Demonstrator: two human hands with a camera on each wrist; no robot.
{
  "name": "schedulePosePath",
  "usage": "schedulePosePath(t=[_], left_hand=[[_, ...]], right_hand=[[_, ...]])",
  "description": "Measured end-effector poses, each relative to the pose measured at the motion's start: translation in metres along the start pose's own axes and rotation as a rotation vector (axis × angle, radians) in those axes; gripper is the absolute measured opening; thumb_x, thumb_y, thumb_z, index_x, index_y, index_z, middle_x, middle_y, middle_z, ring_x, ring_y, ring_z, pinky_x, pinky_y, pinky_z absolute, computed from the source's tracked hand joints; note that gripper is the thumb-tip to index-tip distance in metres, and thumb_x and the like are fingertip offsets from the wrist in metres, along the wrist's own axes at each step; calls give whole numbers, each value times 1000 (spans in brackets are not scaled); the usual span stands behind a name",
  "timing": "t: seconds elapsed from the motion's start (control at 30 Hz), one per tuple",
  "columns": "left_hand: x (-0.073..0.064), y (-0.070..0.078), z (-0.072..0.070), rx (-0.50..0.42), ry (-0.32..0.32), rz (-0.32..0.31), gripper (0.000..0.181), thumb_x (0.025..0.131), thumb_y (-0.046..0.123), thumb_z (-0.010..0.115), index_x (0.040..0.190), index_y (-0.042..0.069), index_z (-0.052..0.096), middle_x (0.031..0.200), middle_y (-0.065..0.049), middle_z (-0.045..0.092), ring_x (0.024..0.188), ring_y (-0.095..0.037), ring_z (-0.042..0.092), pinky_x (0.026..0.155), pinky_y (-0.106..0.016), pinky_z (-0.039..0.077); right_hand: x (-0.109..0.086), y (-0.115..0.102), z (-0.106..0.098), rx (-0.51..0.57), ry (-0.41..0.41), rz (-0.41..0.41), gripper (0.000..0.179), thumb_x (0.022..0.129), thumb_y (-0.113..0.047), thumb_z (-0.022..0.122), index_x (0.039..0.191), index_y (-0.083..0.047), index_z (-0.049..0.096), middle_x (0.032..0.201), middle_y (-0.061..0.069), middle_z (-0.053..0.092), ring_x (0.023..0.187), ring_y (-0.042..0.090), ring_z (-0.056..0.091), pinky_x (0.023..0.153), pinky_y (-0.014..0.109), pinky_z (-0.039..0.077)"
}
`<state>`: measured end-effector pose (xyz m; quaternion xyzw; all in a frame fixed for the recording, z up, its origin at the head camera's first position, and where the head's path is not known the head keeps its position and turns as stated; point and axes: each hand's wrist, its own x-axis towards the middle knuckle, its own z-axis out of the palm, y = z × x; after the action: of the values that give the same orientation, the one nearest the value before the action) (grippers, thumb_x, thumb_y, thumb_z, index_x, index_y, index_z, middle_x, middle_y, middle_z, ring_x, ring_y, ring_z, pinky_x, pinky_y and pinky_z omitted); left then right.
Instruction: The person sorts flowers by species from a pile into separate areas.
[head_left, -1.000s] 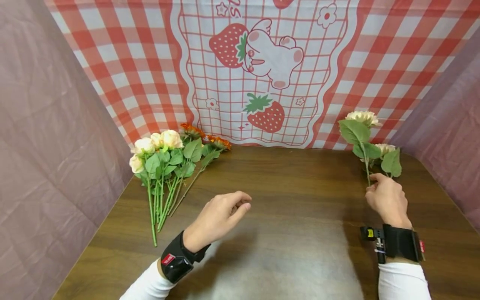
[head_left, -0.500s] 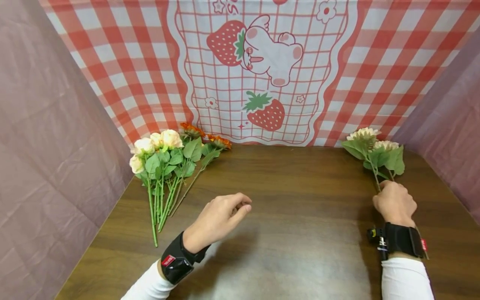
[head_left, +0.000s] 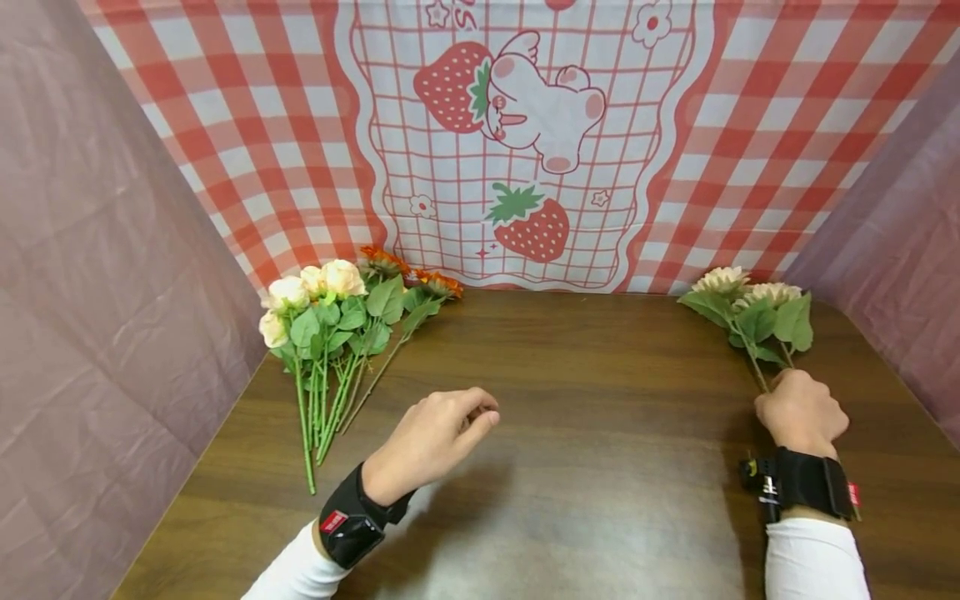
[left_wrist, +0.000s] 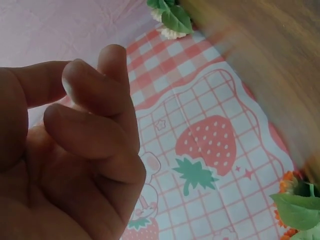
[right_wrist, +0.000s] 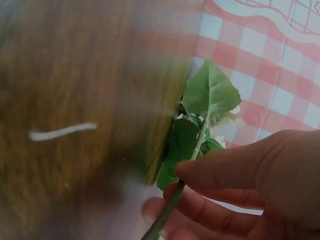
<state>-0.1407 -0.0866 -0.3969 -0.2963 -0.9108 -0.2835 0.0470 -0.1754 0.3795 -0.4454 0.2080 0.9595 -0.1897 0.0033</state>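
Note:
At the right side of the table, my right hand [head_left: 802, 411] pinches the stem [right_wrist: 172, 202] of a cream flower [head_left: 722, 281] between thumb and fingers. This flower lies low over the table beside a second cream flower [head_left: 772, 295], their green leaves overlapping. The lower part of the stem is hidden behind the hand in the head view. My left hand [head_left: 438, 437] hovers above the middle of the table, fingers loosely curled. In the left wrist view nothing is between its fingers [left_wrist: 95, 132].
On the left of the table [head_left: 570, 400] lies a bunch of cream roses [head_left: 342, 278] with long green stems. Orange flowers [head_left: 438, 284] lie just behind them. A red-checked strawberry cloth [head_left: 300, 158] hangs at the back, with pinkish drapes [head_left: 112, 275] on both sides.
My right hand has moved down and slightly right, lowering the cream flower from above the table to beside the other one. My left hand has stayed nearly still.

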Motion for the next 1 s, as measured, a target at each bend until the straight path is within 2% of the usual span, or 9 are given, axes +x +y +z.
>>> schedulePosePath(t=[0.2,0.3,0.4,0.57,0.63,0.77,0.87,1.0], left_hand=[[3,-4,-5,54,-11,-36,13,99,26,61,103,17,70,83,9,67,69,-4,58,60,-27,49],[5,-13,-8,129,11,-79,13,98,26,62,100,16,70,83,5,70,70,-10,63,58,-32,51],[7,-32,-15,208,50,-160,10,95,21,65,95,12,69,83,-3,72,70,-21,68,58,-39,54],[5,-79,-26,282,76,-360,11,91,10,65,85,1,64,79,-20,69,67,-36,67,54,-47,53],[3,-94,-25,329,47,-459,13,91,7,61,83,-3,64,79,-24,68,67,-40,67,53,-50,52],[1,-112,-15,434,-95,-620,16,93,1,55,90,-5,69,88,-26,70,73,-42,69,56,-53,54],[2,-116,-9,484,-163,-675,17,94,0,54,95,-3,71,92,-24,71,77,-40,70,58,-52,55],[3,-119,-6,494,-138,-702,17,92,-1,55,95,-2,72,92,-23,72,78,-39,70,59,-51,55]], right_hand=[[-1,2,-4,-6,20,39,27,80,-10,55,96,9,66,96,45,57,78,58,58,52,53,41],[-4,2,-5,2,33,29,28,79,-9,55,98,9,67,98,45,57,79,59,58,52,54,40],[-8,-2,-7,24,51,16,31,81,-9,53,104,7,65,102,44,58,83,59,58,55,55,40],[-18,-20,-14,78,137,-37,30,87,-13,50,106,4,66,102,38,61,81,56,59,53,53,39],[-23,-29,-18,94,183,-64,29,89,-15,49,103,2,68,98,36,63,76,54,60,51,52,38],[-33,-44,-24,101,231,-97,29,92,-19,49,104,0,67,93,34,64,72,52,60,49,52,38],[-39,-53,-27,94,237,-121,32,94,-22,48,108,1,66,95,35,63,71,52,59,49,52,38],[-43,-66,-28,89,252,-164,33,95,-24,49,110,1,66,94,34,64,71,53,59,48,53,39]])
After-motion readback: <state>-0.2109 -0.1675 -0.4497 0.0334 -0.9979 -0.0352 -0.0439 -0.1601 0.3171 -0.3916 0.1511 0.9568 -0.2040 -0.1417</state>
